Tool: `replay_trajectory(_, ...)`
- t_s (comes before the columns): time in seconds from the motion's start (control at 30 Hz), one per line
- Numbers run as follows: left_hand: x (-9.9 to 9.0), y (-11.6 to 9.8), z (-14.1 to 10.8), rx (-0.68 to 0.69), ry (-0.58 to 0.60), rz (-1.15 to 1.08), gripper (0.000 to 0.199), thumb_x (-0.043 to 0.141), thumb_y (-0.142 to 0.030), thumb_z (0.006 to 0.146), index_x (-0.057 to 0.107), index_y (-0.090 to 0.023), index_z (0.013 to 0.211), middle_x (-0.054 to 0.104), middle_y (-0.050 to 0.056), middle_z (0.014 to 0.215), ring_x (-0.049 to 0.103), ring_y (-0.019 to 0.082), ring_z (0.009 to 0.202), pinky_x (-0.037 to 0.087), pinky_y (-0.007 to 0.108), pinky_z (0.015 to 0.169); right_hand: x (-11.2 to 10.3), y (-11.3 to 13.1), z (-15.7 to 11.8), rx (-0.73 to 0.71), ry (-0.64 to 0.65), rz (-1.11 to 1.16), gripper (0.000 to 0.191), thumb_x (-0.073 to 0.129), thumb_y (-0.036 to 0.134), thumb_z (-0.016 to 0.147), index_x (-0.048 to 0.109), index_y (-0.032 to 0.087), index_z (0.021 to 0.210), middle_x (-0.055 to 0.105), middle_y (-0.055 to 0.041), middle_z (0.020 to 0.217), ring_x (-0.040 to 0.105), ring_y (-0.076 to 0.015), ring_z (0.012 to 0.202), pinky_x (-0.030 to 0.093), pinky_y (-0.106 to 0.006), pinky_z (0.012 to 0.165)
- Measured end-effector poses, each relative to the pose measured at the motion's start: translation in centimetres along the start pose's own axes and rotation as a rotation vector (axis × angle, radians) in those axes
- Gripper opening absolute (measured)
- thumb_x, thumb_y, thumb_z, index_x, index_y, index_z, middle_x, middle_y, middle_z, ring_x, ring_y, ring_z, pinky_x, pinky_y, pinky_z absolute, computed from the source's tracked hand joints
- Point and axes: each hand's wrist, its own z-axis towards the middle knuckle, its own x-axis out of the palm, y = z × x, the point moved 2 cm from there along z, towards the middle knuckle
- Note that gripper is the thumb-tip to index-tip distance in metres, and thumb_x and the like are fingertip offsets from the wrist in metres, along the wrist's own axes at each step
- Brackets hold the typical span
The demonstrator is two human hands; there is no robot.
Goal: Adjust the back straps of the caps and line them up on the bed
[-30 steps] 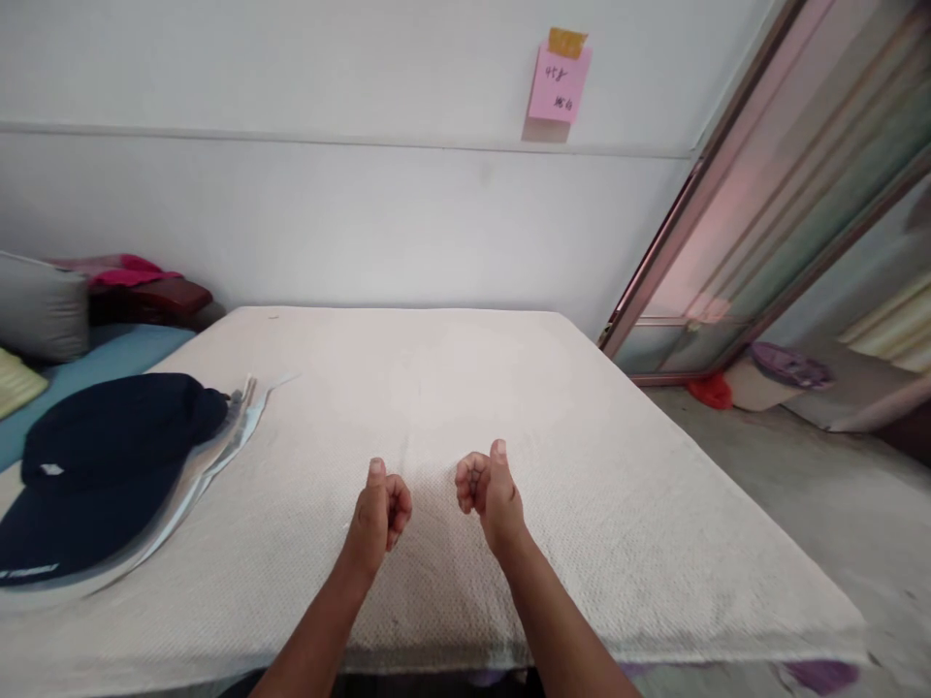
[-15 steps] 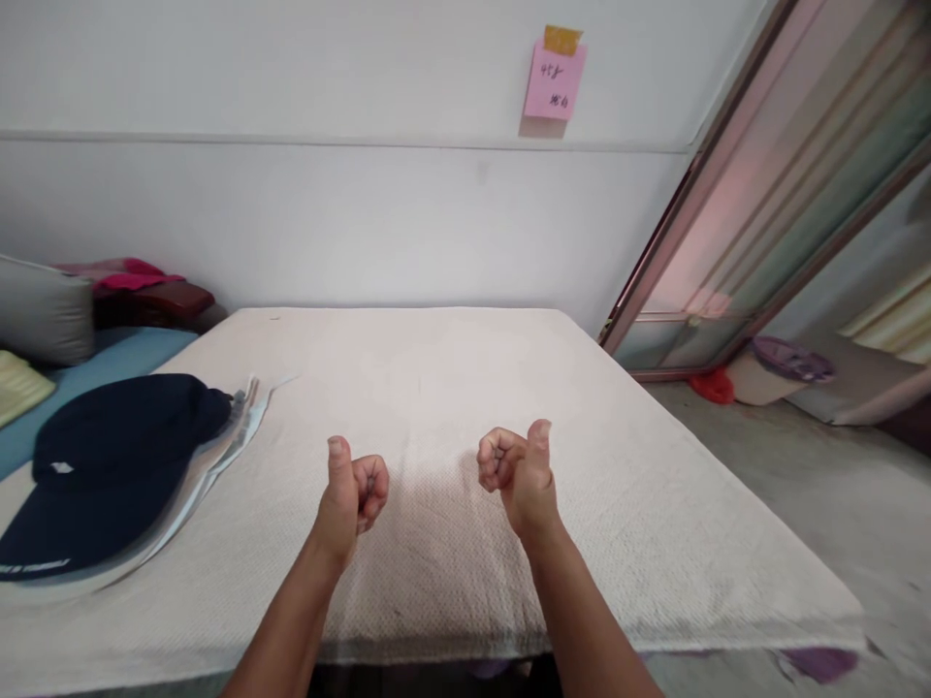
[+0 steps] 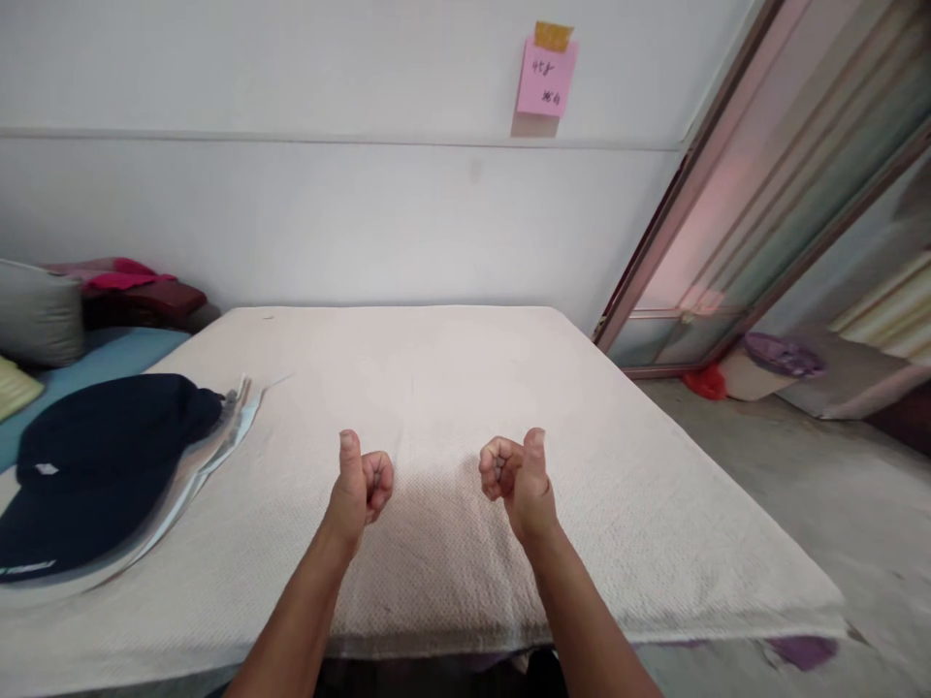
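Note:
My left hand [image 3: 364, 485] hovers over the cloth-covered table [image 3: 436, 378], fingers curled into a fist and thumb pointing up, with nothing in it. Facing it from the right, my right hand [image 3: 518, 483] has the same shape, curled fingers and raised thumb, and it too holds nothing. A gap of bare cloth separates the two hands. At the left lies a dark blue cap [image 3: 102, 465] on top of some white and pale sheets [image 3: 210, 460], well away from my left hand.
Behind the table stands a white wall with a pink note [image 3: 547, 78] taped to it. A grey cushion [image 3: 40, 315] and pink cloth [image 3: 123, 274] are at the far left. On the right are a sliding door and a lined bin [image 3: 756, 373].
My left hand has moved slightly right and turned a little more upright. The right hand keeps its pose. The whole view has shifted slightly, with the surroundings displaced to the left.

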Motion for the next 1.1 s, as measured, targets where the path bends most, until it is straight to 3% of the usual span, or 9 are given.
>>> replay_trajectory(0.4,0.3,0.2,0.1,-0.001,-0.008,0.017,0.075,0.008,-0.082,0.07,0.043,-0.019,0.049,0.028,-0.006,0.036,0.014,0.006,0.034,0.007,0.021,0.038,-0.5,0.3,0.3,-0.006,-0.025,0.026,0.074,0.017,0.079,0.078,0.053,0.017,0.057,0.04,0.0016,0.045,0.033,-0.0087,0.04,0.023,-0.023,0.043)
replay_trajectory(0.93,-2.0,0.1,-0.2,0.012,-0.065,-0.038,0.075,0.01,-0.08,0.073,0.044,-0.018,0.049,0.03,-0.005,0.036,0.016,0.005,0.033,0.008,0.021,0.037,1.4,-0.6,0.7,-0.007,0.014,-0.013,0.073,0.014,0.074,0.082,0.052,0.017,0.057,0.04,0.0013,0.046,0.035,-0.0085,0.04,0.025,-0.023,0.042)
replay_trajectory(1.0,-2.4,0.3,-0.1,-0.002,-0.098,-0.054,0.068,0.024,-0.074,0.078,0.046,-0.017,0.049,0.032,-0.005,0.036,0.019,0.005,0.032,0.009,0.02,0.036,1.7,-0.9,1.0,0.035,0.015,-0.054,0.07,0.017,0.072,0.084,0.052,0.016,0.058,0.04,0.0015,0.046,0.035,-0.0084,0.04,0.026,-0.023,0.042)
replay_trajectory(1.1,-3.2,1.1,0.1,-0.035,-0.162,-0.167,0.041,0.056,-0.046,0.079,0.051,-0.015,0.052,0.039,-0.005,0.038,0.025,0.004,0.032,0.013,0.017,0.035,2.2,-2.1,1.4,0.151,0.036,-0.191,0.059,0.027,0.062,0.087,0.052,0.016,0.061,0.043,0.0014,0.049,0.037,-0.0086,0.041,0.028,-0.023,0.042)
